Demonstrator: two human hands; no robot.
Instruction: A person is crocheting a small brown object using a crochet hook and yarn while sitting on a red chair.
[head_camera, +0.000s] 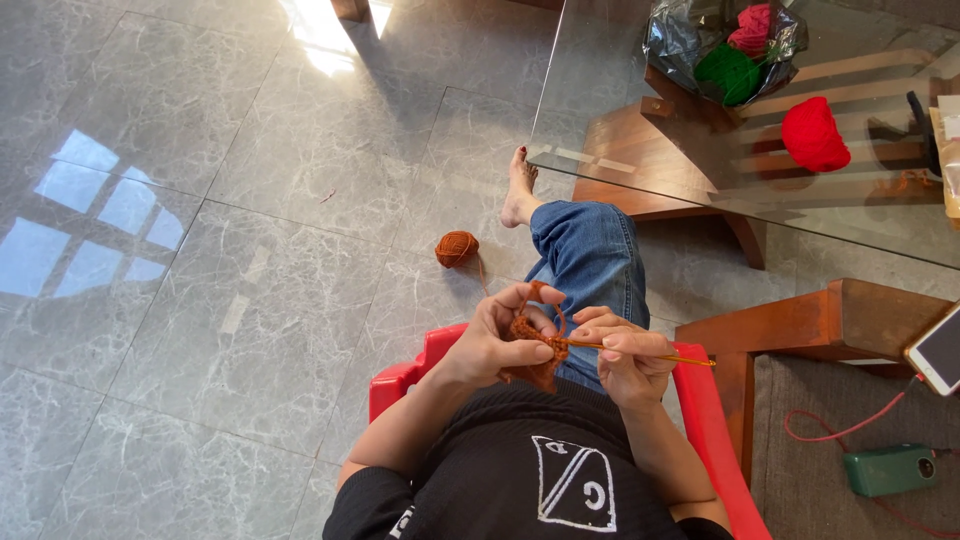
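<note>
My left hand (497, 340) grips a small rust-orange crocheted piece (533, 345) in front of my chest, with a loop of the yarn running over its fingers. My right hand (628, 352) pinches a yellow crochet hook (660, 356) whose tip is in the piece. A strand leads down to a rust-orange yarn ball (456, 248) lying on the grey tiled floor, left of my jeans-clad leg (592, 255) and bare foot.
I sit on a red plastic chair (705, 420). A glass-topped wooden table (700, 170) at right carries a red yarn ball (813, 134) and a plastic bag (722, 45) of yarn. A phone (938, 350) and green power bank (888, 470) lie at far right.
</note>
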